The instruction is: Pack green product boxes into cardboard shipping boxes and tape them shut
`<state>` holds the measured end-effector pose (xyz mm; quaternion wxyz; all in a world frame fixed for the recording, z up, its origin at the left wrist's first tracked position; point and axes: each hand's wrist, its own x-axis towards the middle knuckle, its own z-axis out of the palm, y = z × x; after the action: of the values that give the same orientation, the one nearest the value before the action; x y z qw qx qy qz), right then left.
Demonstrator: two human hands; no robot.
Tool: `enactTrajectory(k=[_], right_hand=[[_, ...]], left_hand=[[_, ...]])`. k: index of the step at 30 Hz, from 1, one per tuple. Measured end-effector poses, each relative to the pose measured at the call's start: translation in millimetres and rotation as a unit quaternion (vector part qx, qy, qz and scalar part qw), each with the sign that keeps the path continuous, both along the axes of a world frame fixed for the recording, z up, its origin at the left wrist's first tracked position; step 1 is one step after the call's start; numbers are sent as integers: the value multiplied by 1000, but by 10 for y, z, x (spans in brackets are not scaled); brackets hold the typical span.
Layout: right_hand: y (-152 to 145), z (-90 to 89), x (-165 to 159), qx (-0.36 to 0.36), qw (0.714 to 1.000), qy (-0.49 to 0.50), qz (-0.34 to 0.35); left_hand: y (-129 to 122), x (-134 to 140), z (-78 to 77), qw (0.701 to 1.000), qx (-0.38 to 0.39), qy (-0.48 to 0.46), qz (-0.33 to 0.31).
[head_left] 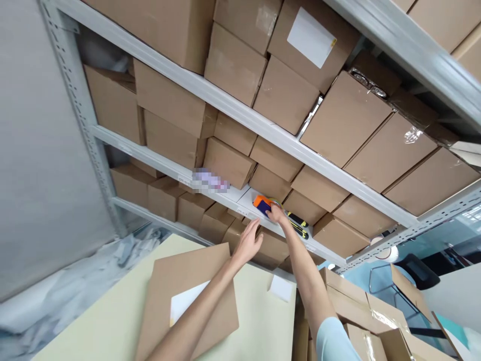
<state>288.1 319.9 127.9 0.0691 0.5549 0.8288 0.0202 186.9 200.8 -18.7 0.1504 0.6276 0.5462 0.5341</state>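
Note:
My right hand (277,214) reaches onto the shelf ledge, its fingers closed at the edge of an orange and dark blue object (262,204) whose exact kind I cannot make out. Just right of that hand lie black and yellow tool handles (298,225), partly behind my wrist. My left hand (248,242) hangs in front of the ledge, fingers stretched out and holding nothing. Below my left forearm, a flat brown cardboard piece (214,316) with a white label (188,301) rests on the pale table (259,311).
Grey metal shelving (225,103) carries several rows of cardboard boxes (229,160). A blurred-out purple item (210,180) sits on the ledge to the left. A small white box (280,288) stands at the table's far edge. More cartons (361,306) are stacked at the right, before a chair (417,271).

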Motion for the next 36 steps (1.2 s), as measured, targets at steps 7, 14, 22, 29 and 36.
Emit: enactTrajectory(k=[7, 14, 22, 29, 36], right_hand=[[-106, -99, 70, 26, 996, 55, -58], [-1142, -1088, 953, 100, 920, 366, -100], [-2990, -2797, 1371, -132, 764, 538, -330], [-3972, -3217, 1146, -304, 635, 568, -427], [-3900, -3410, 832, -331, 574, 648, -377]], left_hand=[[-481, -51, -199, 999, -33, 13, -16], [-1821, -627, -732, 983, -172, 39, 45], [-2657, -387, -859, 947, -265, 170, -67], [-2709, -105, -981, 933, -259, 196, -156], [-2696, 44, -1229, 927, -270, 196, -172]])
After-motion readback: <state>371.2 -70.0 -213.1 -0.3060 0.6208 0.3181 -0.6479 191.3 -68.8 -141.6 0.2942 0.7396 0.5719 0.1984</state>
